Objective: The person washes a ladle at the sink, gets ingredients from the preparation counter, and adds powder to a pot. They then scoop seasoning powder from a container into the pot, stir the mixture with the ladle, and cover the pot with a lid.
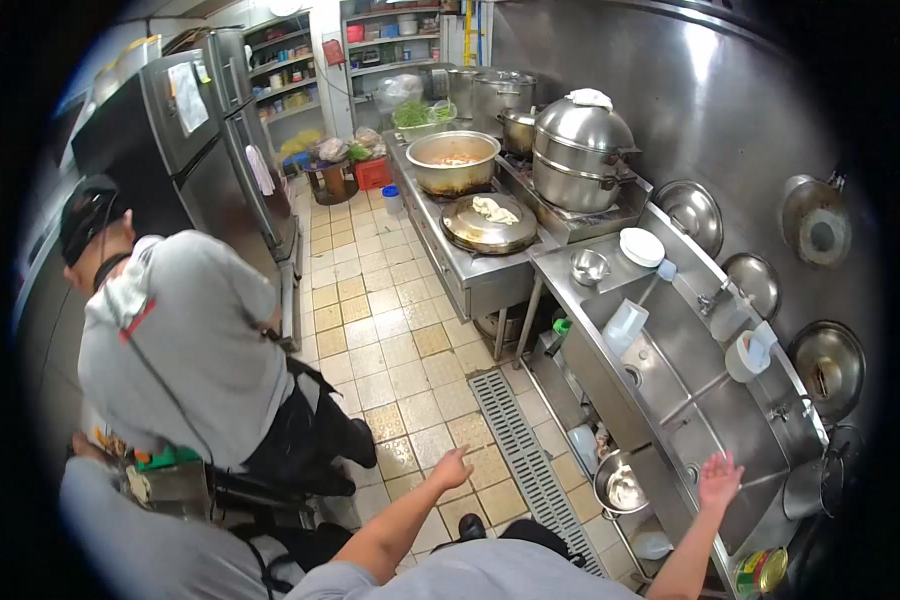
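My left hand (452,468) is held out over the tiled floor, with a finger stretched forward and nothing visible in it. Over the near basin of the steel sink (660,420) is my right hand (719,482), its fingers spread and empty. Below and to the left of that hand, a metal bowl (622,484) with pale contents sits under the sink. A yellow and green can (762,570) stands near the sink's front end. The floor drain grate (530,465) runs between my two hands.
A co-worker (185,340) in a grey shirt bends over a counter at left; another grey-clad person is at lower left. Ahead on the stove are a large open pot (452,180), a lidded pan (488,238) and a steamer (580,185). Fridges (210,160) line the left side.
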`<action>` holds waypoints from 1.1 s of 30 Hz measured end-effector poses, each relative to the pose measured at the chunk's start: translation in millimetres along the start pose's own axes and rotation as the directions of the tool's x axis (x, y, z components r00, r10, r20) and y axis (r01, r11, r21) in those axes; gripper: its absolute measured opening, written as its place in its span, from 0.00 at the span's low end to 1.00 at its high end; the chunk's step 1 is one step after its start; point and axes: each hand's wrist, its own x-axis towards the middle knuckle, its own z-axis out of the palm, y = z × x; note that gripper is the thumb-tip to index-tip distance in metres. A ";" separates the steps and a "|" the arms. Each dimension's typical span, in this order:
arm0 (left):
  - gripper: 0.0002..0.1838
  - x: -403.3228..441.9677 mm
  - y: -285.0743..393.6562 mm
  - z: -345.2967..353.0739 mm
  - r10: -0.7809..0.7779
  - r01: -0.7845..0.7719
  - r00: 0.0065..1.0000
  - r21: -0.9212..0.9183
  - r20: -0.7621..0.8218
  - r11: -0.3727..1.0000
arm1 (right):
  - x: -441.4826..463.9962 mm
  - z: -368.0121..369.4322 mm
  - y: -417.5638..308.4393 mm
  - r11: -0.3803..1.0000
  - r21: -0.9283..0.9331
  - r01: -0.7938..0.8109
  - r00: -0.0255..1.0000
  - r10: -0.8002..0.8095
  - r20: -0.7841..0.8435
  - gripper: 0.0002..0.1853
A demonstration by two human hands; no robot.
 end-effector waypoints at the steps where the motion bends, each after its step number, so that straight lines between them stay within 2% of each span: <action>1: 0.38 30.1 13.4 -11.4 -0.001 0.001 1.000 0.004 0.009 1.000 | 0.4 9.6 -4.2 0.999 0.008 0.035 0.999 -0.035 -0.013 0.33; 2: 0.37 57.9 24.4 -23.1 0.049 -0.050 0.997 0.030 0.052 0.998 | -3.6 25.6 -1.2 0.999 0.009 0.034 0.999 -0.034 -0.022 0.33; 4: 0.36 113.6 21.9 -54.2 0.095 -0.102 0.991 0.061 0.099 0.993 | -0.4 60.4 25.2 0.989 0.000 0.147 0.987 -0.147 -0.072 0.31; 5: 0.36 143.1 13.6 -71.4 0.114 -0.139 0.973 0.113 0.203 0.984 | 23.6 63.3 45.4 0.990 0.007 0.144 0.987 -0.143 -0.076 0.31; 6: 0.35 174.0 4.4 -88.4 0.124 -0.179 0.944 0.157 0.307 0.971 | 46.8 67.1 67.6 0.986 -0.099 0.132 0.990 -0.136 -0.037 0.30; 7: 0.35 201.0 2.4 -120.0 0.048 -0.145 0.893 0.186 0.447 0.972 | 72.8 70.9 87.8 0.971 -0.208 0.122 0.992 -0.125 0.000 0.29; 8: 0.34 234.8 -32.9 -126.0 0.023 -0.145 0.891 0.236 0.453 0.961 | 97.4 93.2 114.1 0.948 -0.310 0.079 0.995 -0.092 -0.027 0.26; 9: 0.33 268.4 -73.1 -136.3 -0.004 -0.143 0.890 0.287 0.455 0.947 | 121.0 128.5 146.4 0.864 -0.497 0.076 0.994 -0.104 -0.028 0.24; 11: 0.33 305.3 -115.3 -186.8 -0.150 0.032 0.922 0.315 0.357 0.949 | 175.9 221.3 219.5 0.624 -0.775 0.095 0.993 -0.113 0.030 0.23; 12: 0.34 321.1 -134.9 -214.3 -0.204 0.099 0.923 0.310 0.327 0.946 | 200.1 276.9 262.1 0.492 -0.862 0.121 0.991 -0.109 0.077 0.22; 13: 0.34 333.1 -155.2 -240.1 -0.258 0.166 0.919 0.302 0.298 0.939 | 222.3 337.5 302.6 0.478 -0.867 0.143 0.987 -0.003 0.161 0.21; 14: 0.34 348.2 -173.4 -265.0 -0.305 0.227 0.915 0.289 0.265 0.930 | 230.2 410.4 345.1 0.421 -0.871 0.253 0.957 0.022 0.288 0.22; 15: 0.33 363.0 -189.9 -288.1 -0.351 0.287 0.907 0.269 0.232 0.919 | 300.7 426.9 410.2 0.244 -0.813 0.529 0.836 0.015 0.548 0.22; 16: 0.35 375.2 -208.2 -309.8 -0.399 0.368 0.899 0.185 0.178 0.911 | 303.9 494.7 451.0 0.222 -0.718 0.660 0.731 0.029 0.682 0.23; 17: 0.37 385.3 -224.7 -328.2 -0.450 0.441 0.883 0.095 0.133 0.893 | 287.1 572.5 476.5 0.207 -0.756 0.620 0.737 0.175 0.653 0.22; 18: 0.37 391.6 -235.6 -345.5 -0.458 0.452 0.878 0.078 0.139 0.889 | 299.3 623.6 518.9 0.303 -0.736 0.605 0.669 0.309 0.676 0.24; 19: 0.42 393.4 -242.3 -364.3 -0.536 0.538 0.843 -0.075 0.049 0.839 | 306.2 668.8 560.5 0.375 -0.715 0.591 0.606 0.378 0.700 0.26; 20: 0.48 398.3 -248.0 -382.1 -0.616 0.595 0.787 -0.231 -0.030 0.770 | 280.0 732.9 579.2 0.485 -0.773 0.409 0.576 0.521 0.630 0.28; 21: 0.48 403.9 -253.6 -398.9 -0.620 0.597 0.784 -0.242 -0.026 0.765 | 264.9 781.9 603.8 0.567 -0.780 0.265 0.487 0.619 0.616 0.30; 22: 0.54 407.0 -263.8 -414.3 -0.698 0.662 0.713 -0.271 -0.061 0.699 | 238.7 829.6 621.7 0.602 -0.769 0.217 0.415 0.656 0.630 0.34; 23: 0.61 416.3 -275.9 -429.4 -0.767 0.718 0.634 -0.299 -0.092 0.629 | 236.7 857.4 662.0 0.596 -0.779 0.194 0.390 0.682 0.619 0.39; 24: 0.66 426.7 -305.2 -440.8 -0.812 0.766 0.580 -0.296 -0.064 0.570 | 225.7 885.2 689.8 0.606 -0.761 0.232 0.316 0.693 0.648 0.42; 25: 0.66 433.6 -326.7 -451.7 -0.814 0.771 0.577 -0.290 -0.058 0.567 | 218.9 908.8 722.6 0.609 -0.765 0.209 0.271 0.716 0.643 0.44; 27: 0.65 455.1 -366.5 -492.6 -0.836 0.784 0.522 -0.290 -0.172 0.549 | 204.9 948.9 786.2 0.630 -0.766 0.130 0.235 0.731 0.641 0.45; 28: 0.65 468.5 -386.9 -518.2 -0.836 0.787 0.522 -0.282 -0.171 0.549 | 203.7 966.1 813.3 0.631 -0.766 0.122 0.239 0.730 0.640 0.45; 30: 0.60 494.8 -423.9 -574.5 -0.791 0.709 0.596 -0.369 -0.140 0.600 | 204.3 999.5 879.8 0.591 -0.807 -0.012 0.261 0.781 0.568 0.45; 32: 0.53 533.9 -510.7 -624.1 -0.701 0.657 0.697 -0.258 -0.152 0.709 | 214.2 1025.6 942.3 0.563 -0.816 -0.129 0.326 0.801 0.502 0.45; 33: 0.50 544.7 -536.8 -662.2 -0.677 0.636 0.722 -0.253 -0.139 0.730 | 223.5 1031.5 970.5 0.582 -0.781 -0.227 0.313 0.803 0.507 0.44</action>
